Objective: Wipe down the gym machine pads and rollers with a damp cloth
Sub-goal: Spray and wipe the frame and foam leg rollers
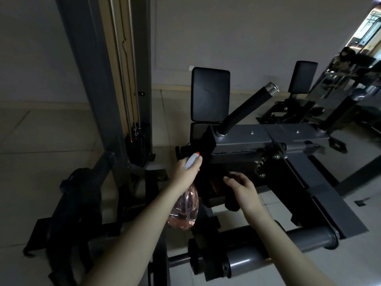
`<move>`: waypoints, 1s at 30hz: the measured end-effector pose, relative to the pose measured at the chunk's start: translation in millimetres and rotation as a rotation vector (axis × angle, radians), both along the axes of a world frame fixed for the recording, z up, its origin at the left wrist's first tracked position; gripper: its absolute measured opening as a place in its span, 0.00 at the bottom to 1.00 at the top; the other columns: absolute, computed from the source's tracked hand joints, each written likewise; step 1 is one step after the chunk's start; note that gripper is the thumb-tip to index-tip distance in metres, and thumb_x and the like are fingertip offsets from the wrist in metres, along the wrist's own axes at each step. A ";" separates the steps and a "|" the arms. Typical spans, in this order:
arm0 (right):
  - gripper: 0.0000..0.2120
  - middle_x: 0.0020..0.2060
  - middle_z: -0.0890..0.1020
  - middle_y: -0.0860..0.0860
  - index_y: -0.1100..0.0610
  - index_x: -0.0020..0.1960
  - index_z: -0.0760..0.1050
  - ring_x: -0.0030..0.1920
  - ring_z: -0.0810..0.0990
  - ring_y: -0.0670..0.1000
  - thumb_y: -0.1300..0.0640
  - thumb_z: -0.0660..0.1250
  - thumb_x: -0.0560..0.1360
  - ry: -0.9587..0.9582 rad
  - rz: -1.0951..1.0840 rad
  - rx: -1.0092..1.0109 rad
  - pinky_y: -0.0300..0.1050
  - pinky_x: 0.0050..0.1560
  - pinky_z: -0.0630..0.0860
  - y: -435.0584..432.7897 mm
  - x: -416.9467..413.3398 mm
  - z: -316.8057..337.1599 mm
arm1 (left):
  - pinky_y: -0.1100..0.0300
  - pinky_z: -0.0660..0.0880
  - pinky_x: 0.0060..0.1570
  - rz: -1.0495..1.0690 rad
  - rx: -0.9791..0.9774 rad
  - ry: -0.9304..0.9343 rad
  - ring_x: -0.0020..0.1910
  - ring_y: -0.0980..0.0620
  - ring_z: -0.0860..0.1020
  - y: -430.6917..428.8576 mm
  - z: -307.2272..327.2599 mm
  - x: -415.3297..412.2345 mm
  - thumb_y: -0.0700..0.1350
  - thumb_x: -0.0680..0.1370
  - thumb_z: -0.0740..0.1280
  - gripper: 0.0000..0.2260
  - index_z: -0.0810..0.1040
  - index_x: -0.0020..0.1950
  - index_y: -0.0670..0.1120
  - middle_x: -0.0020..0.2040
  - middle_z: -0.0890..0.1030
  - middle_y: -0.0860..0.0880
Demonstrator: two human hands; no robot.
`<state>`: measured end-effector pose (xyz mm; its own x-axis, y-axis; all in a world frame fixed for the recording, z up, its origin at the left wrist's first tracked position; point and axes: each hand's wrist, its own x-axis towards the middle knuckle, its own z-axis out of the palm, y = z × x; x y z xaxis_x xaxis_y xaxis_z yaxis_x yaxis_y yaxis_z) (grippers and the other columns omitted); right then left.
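Holding a pink-liquid spray bottle (184,205) in the left hand (186,170)

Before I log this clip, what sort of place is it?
Most likely a gym floor: a black upright pad on a grey machine frame, a weight stack with cables, and a wall mirror on the right.

Pretty dim gym corner. There's a tall grey upright frame (97,83) with cables (127,79) running down it to a weight stack (139,145) at its foot. Pale tiled floor (41,131) spreads around the frame, plain wall (247,34) behind it, and a mirror (367,38) far off to its right.
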<state>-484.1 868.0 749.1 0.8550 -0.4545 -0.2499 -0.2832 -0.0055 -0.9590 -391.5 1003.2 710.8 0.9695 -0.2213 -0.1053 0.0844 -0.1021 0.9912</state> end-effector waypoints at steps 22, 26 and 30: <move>0.10 0.48 0.81 0.52 0.53 0.55 0.74 0.48 0.82 0.50 0.61 0.67 0.75 0.001 0.025 -0.007 0.33 0.38 0.77 4.1 3.1 -17.1 | 0.58 0.74 0.40 0.050 0.041 0.114 0.32 0.52 0.75 -13.6 -30.2 20.7 0.58 0.79 0.61 0.11 0.81 0.54 0.57 0.32 0.76 0.49; 0.12 0.48 0.80 0.47 0.52 0.57 0.73 0.50 0.80 0.46 0.61 0.68 0.75 -0.069 0.051 -0.209 0.30 0.42 0.75 3.7 15.1 -13.1 | 0.58 0.75 0.46 0.015 0.047 0.061 0.37 0.54 0.78 -6.7 -24.9 26.6 0.56 0.80 0.61 0.12 0.78 0.61 0.57 0.36 0.80 0.50; 0.16 0.51 0.78 0.47 0.54 0.60 0.73 0.52 0.76 0.45 0.60 0.70 0.73 -0.224 0.126 -0.692 0.27 0.47 0.69 6.3 45.1 0.4 | 0.57 0.69 0.41 0.037 0.039 -0.020 0.37 0.48 0.75 -0.9 -19.5 29.4 0.47 0.81 0.61 0.08 0.76 0.43 0.51 0.36 0.75 0.43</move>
